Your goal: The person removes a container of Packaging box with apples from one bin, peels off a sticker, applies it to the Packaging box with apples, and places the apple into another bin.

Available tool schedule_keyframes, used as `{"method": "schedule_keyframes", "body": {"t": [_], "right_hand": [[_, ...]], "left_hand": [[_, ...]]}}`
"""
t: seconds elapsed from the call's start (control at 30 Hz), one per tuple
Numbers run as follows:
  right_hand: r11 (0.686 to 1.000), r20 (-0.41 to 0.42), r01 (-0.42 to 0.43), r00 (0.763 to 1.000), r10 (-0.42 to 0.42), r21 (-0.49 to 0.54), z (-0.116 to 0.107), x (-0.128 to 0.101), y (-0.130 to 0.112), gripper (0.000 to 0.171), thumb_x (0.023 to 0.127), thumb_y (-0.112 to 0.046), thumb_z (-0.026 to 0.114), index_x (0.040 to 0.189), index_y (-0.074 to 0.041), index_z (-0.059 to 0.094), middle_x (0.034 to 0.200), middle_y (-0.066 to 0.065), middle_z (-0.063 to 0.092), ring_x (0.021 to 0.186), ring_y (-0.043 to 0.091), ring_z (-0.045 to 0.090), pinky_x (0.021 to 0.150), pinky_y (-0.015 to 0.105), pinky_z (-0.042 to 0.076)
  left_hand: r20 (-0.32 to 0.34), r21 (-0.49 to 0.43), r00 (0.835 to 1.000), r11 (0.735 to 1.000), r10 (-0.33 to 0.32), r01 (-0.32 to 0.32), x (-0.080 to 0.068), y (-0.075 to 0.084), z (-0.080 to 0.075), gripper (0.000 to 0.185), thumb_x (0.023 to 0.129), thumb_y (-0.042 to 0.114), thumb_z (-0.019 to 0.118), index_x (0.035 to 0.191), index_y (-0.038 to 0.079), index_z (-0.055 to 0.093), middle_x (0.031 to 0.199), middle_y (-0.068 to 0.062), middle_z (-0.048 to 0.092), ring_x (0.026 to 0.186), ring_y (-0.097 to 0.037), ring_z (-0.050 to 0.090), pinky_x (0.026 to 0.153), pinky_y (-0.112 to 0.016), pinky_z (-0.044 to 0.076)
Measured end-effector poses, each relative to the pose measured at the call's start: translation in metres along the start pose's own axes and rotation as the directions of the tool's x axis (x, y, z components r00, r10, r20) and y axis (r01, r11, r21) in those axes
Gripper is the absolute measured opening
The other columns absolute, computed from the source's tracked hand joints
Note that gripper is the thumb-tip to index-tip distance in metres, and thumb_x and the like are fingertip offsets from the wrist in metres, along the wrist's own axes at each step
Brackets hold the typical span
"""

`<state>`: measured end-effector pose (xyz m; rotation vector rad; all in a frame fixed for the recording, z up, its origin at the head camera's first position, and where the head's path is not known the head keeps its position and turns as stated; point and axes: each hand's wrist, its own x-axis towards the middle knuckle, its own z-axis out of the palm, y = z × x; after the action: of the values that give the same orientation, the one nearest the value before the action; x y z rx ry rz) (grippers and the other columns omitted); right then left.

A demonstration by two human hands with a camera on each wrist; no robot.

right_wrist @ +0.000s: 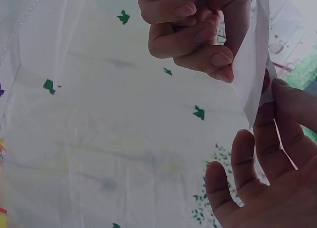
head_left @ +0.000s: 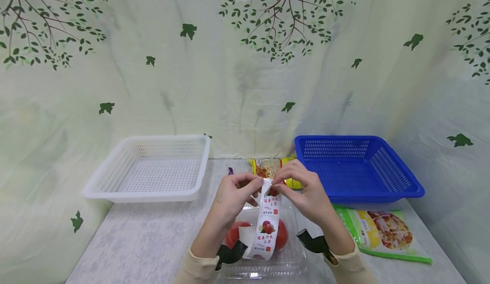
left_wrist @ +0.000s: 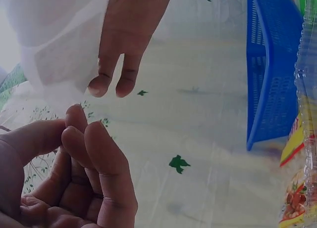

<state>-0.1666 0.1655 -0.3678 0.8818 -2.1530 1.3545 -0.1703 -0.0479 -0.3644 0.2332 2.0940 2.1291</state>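
Note:
A white strip of stickers (head_left: 269, 224) printed with red fruit and lettering hangs between the two hands. My left hand (head_left: 229, 197) pinches the strip's upper left edge between thumb and finger. At the strip's top right, the thumb and forefinger of my right hand (head_left: 306, 190) pinch a sticker (right_wrist: 267, 87), which stands partly away from the white backing (right_wrist: 250, 60) in the right wrist view. Below the hands, a clear plastic box (head_left: 268, 269) with red round fruits (head_left: 282, 235) in it sits on the table, partly covered by the strip.
At the back left stands a white basket (head_left: 197, 182); a blue basket (head_left: 405, 182) stands at the back right. A yellow food packet (head_left: 264, 167) lies behind the hands. On the right lies a green and white food bag (head_left: 386, 233). A patterned curtain (head_left: 245, 84) encloses the grey table (head_left: 149, 241).

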Motion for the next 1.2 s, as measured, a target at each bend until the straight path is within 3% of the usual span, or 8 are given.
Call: {"method": "schedule_keyframes", "body": {"t": [0.3, 0.6, 0.93, 1.07, 1.13, 1.2], "right_hand": [[0.999, 0.027, -0.051, 0.998, 0.05, 0.02, -0.004, -0.002, -0.002, 0.023, 0.09, 0.008, 0.078, 0.098, -0.014, 0.077, 0.096, -0.001, 0.073, 0.095, 0.011, 0.066, 0.09, 0.023, 0.056], [0.988, 0.067, -0.039, 0.997, 0.03, 0.147, -0.009, -0.003, -0.006, 0.015, 0.095, 0.005, 0.073, 0.101, -0.008, 0.075, 0.096, 0.013, 0.072, 0.093, 0.012, 0.066, 0.091, 0.02, 0.058], [0.966, 0.089, -0.068, 0.995, 0.047, 0.249, -0.015, -0.005, -0.009, 0.014, 0.095, 0.012, 0.069, 0.102, 0.001, 0.073, 0.098, 0.006, 0.071, 0.096, 0.013, 0.065, 0.094, 0.02, 0.058], [0.93, 0.132, -0.117, 0.988, 0.074, 0.348, -0.019, -0.006, -0.008, 0.009, 0.097, 0.008, 0.068, 0.101, 0.001, 0.072, 0.098, -0.002, 0.073, 0.101, 0.01, 0.068, 0.097, 0.022, 0.058], [0.885, 0.188, -0.181, 0.976, 0.108, 0.428, -0.019, -0.006, -0.006, 0.011, 0.099, 0.005, 0.067, 0.1, -0.004, 0.073, 0.098, -0.006, 0.073, 0.11, 0.007, 0.07, 0.101, 0.022, 0.057], [0.828, 0.262, -0.254, 0.956, 0.135, 0.499, -0.016, -0.006, -0.004, 0.013, 0.101, 0.002, 0.067, 0.1, -0.01, 0.073, 0.098, -0.008, 0.073, 0.109, 0.007, 0.071, 0.097, 0.022, 0.058]], "left_hand": [[-0.045, 0.039, 0.999, 0.999, -0.001, 0.003, -0.001, 0.001, 0.0, 0.022, 0.098, 0.019, 0.075, 0.107, -0.001, 0.079, 0.086, -0.005, 0.072, 0.074, -0.017, 0.064, 0.064, -0.027, 0.059], [-0.117, 0.027, 0.993, 0.999, 0.022, -0.019, 0.002, 0.0, -0.006, 0.016, 0.097, 0.012, 0.075, 0.102, -0.003, 0.078, 0.08, -0.005, 0.068, 0.072, -0.015, 0.062, 0.06, -0.029, 0.06], [-0.161, -0.009, 0.985, 0.998, 0.067, -0.07, 0.003, 0.002, -0.015, 0.018, 0.099, 0.01, 0.073, 0.103, -0.008, 0.074, 0.079, -0.001, 0.066, 0.069, -0.014, 0.06, 0.059, -0.029, 0.06], [-0.187, -0.03, 0.98, 0.996, 0.075, -0.082, 0.004, 0.004, -0.018, 0.017, 0.099, 0.009, 0.071, 0.102, -0.008, 0.074, 0.081, -0.003, 0.066, 0.07, -0.015, 0.06, 0.059, -0.03, 0.06], [-0.201, -0.033, 0.977, 0.996, 0.076, -0.084, 0.004, 0.004, -0.018, 0.016, 0.099, 0.009, 0.072, 0.102, -0.007, 0.074, 0.082, -0.005, 0.066, 0.071, -0.016, 0.061, 0.06, -0.029, 0.06], [-0.213, -0.03, 0.973, 0.995, 0.084, -0.092, 0.004, 0.005, -0.018, 0.017, 0.099, 0.009, 0.072, 0.102, -0.007, 0.074, 0.082, -0.006, 0.067, 0.072, -0.017, 0.061, 0.06, -0.029, 0.06]]}}
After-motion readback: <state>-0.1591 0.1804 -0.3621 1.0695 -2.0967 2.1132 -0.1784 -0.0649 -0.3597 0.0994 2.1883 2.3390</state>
